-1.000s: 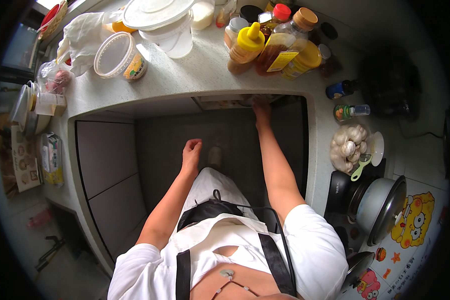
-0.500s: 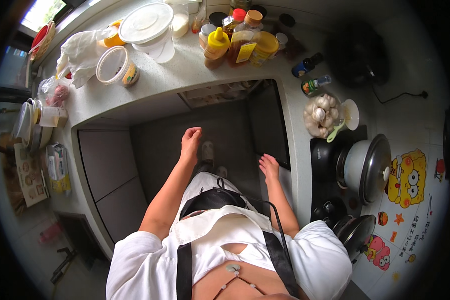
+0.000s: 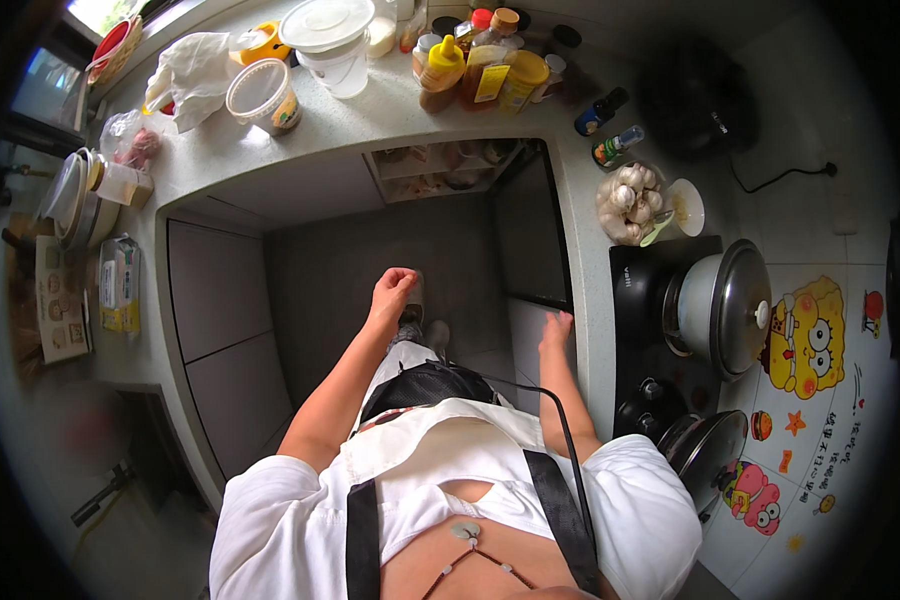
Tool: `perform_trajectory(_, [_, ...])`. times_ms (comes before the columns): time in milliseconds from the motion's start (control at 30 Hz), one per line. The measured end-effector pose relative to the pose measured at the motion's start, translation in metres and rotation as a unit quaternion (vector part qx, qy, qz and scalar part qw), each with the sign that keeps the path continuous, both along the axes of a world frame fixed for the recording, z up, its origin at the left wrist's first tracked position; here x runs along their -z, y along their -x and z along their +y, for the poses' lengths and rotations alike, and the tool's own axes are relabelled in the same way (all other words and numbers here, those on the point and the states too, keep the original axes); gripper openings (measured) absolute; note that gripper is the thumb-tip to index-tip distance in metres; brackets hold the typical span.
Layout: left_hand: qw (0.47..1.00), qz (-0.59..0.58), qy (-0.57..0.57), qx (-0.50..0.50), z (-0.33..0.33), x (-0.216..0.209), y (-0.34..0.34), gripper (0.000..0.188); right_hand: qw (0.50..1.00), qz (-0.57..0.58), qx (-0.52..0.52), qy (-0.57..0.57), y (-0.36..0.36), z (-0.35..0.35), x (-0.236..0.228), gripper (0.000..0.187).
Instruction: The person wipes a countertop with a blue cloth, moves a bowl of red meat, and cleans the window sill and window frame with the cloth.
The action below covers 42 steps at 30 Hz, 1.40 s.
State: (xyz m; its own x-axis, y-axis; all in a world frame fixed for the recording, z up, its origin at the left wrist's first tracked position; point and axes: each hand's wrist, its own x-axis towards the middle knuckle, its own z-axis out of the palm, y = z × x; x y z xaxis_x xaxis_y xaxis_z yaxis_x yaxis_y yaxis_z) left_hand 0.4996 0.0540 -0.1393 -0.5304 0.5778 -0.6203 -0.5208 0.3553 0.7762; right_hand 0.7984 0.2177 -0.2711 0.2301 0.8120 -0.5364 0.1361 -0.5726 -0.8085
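My left hand (image 3: 395,289) curls narrow mid-frame. Right of centre, the dark cabinet front (image 3: 530,235) ends just above my right hand (image 3: 556,328), whose grip I can't tell, beside the counter (image 3: 594,330).

Daylight comes through a window (image 3: 115,14) at upper left. A pale counter (image 3: 355,128) bounds 3 sides of the grey floor (image 3: 320,245). White tiles line the right wall (image 3: 862,242).
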Motion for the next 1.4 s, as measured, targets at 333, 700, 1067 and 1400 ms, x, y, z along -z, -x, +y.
perform_trajectory(333, [0.997, 0.059, -0.039, -0.027, -0.042, 0.007, 0.000, 0.013, 0.838, -0.273, -0.449, -0.151, 0.038, -0.046, -0.036, 0.039])
perform_trajectory(700, [0.985, 0.062, -0.013, -0.159, -0.088, -0.018, 0.067, 0.015, 0.675, -0.162, -0.670, -0.263, 0.280, -0.011, -0.061, 0.047])
perform_trajectory(1067, [0.973, 0.073, -0.015, -0.219, -0.120, -0.033, 0.191, 0.013, 0.602, -0.281, -0.716, -0.215, 0.392, 0.025, -0.067, 0.058])
perform_trajectory(1400, [0.959, 0.117, -0.063, -0.250, -0.116, -0.057, 0.283, 0.011, 0.565, -0.301, -0.753, -0.153, 0.442, 0.025, -0.108, 0.052])
